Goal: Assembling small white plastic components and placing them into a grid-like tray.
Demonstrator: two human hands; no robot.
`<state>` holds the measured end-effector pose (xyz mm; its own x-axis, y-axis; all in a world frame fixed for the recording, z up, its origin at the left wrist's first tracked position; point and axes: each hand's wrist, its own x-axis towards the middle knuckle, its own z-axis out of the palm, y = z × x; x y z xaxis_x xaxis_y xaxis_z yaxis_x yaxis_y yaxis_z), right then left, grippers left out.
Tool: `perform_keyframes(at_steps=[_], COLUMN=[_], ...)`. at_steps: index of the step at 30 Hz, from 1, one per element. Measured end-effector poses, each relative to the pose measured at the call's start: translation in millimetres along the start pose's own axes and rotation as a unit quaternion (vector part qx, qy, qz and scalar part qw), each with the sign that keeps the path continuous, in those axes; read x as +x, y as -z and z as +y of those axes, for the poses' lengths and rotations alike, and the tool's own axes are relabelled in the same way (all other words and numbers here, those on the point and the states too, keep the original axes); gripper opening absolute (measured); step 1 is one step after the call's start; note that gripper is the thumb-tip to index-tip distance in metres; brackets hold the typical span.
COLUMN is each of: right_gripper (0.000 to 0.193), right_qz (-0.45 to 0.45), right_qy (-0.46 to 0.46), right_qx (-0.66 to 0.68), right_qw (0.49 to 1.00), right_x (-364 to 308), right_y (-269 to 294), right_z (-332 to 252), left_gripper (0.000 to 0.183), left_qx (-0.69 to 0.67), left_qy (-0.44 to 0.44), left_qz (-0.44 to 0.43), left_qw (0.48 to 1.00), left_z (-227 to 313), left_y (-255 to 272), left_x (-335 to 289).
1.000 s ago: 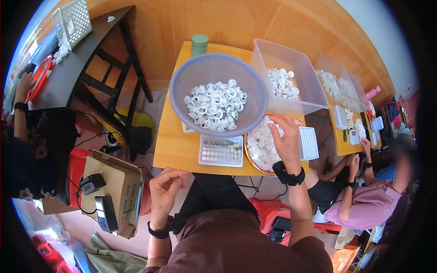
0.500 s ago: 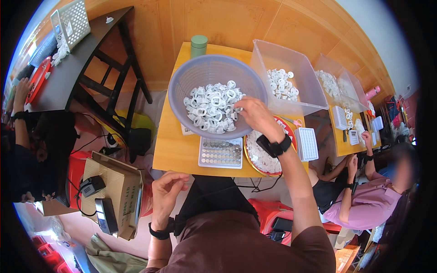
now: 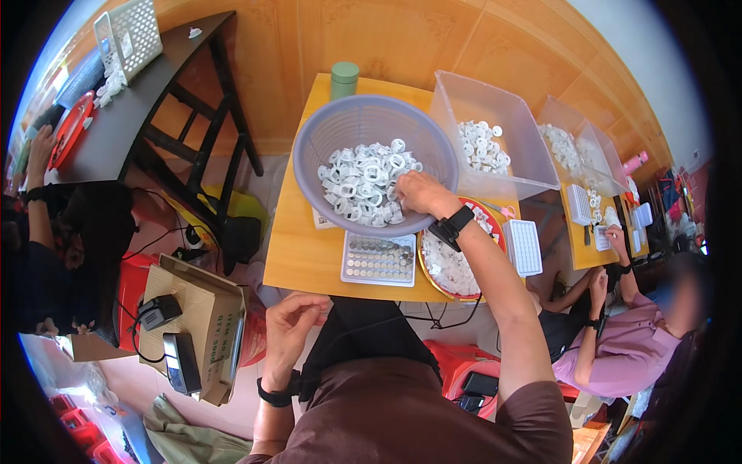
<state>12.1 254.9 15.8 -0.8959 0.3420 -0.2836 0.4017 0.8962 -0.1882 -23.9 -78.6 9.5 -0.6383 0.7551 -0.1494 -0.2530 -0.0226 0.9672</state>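
Observation:
A grey-purple plastic basket (image 3: 317,131) on the wooden table holds a heap of small white ring-like plastic parts (image 3: 363,182). My right hand (image 3: 425,193) reaches over its right rim, fingers curled down against the heap; their tips are hidden. Below the table's front edge, my left hand (image 3: 290,325) is held up with the fingers bent into a loose pinch. Whatever might be between them is too small to make out. Close to the basket's front stands a white tray (image 3: 379,259) with rows of small round metal pieces. Under my right forearm lies a red-rimmed round dish (image 3: 448,267) of small whitish pieces.
A clear plastic bin (image 3: 498,143) with white parts is right of the basket; a green canister (image 3: 344,80) stands behind it. Another white tray (image 3: 523,247) lies at the table's right edge. A co-worker (image 3: 618,332) sits at the right, and a cardboard box (image 3: 205,325) stands at the left.
My right hand has shifted slightly lower and turned further down into the white parts, with its fingers more bent. My left hand has barely moved. The whole view has shifted slightly.

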Motion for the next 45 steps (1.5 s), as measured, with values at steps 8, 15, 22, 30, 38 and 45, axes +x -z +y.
perform_keyframes(at_steps=[8,15,22,30,38,45], right_gripper=[0.009,0.006,0.01,0.01,0.014,0.011], right_qz=[0.135,0.055,0.059,0.083,0.098,0.159], right_qy=[0.028,-0.01,0.143,0.121,0.042,0.02], right_qx=[0.074,0.3,0.414,0.459,0.53,0.506], right_qw=[0.988,0.952,0.897,0.876,0.841,0.847], right_x=[-3,-39,-103,-149,-156,-153], right_y=[-4,37,14,-43,-57,-69], right_z=[14,-11,-64,-89,-95,-82], left_gripper=[0.016,0.016,0.03,0.031,0.023,0.022], left_qx=[-0.008,-0.019,-0.06,-0.104,-0.157,-0.184], left_qy=[0.008,0.034,0.034,0.093,0.209,0.222], left_qz=[0.003,-0.01,-0.023,-0.148,-0.152,-0.148], left_qw=[1.0,0.999,0.997,0.979,0.953,0.946], left_z=[-2,-6,-2,-19,-34,-38], left_y=[0,-12,-28,-34,-34,-31], left_x=[-4,12,18,19,21,19])
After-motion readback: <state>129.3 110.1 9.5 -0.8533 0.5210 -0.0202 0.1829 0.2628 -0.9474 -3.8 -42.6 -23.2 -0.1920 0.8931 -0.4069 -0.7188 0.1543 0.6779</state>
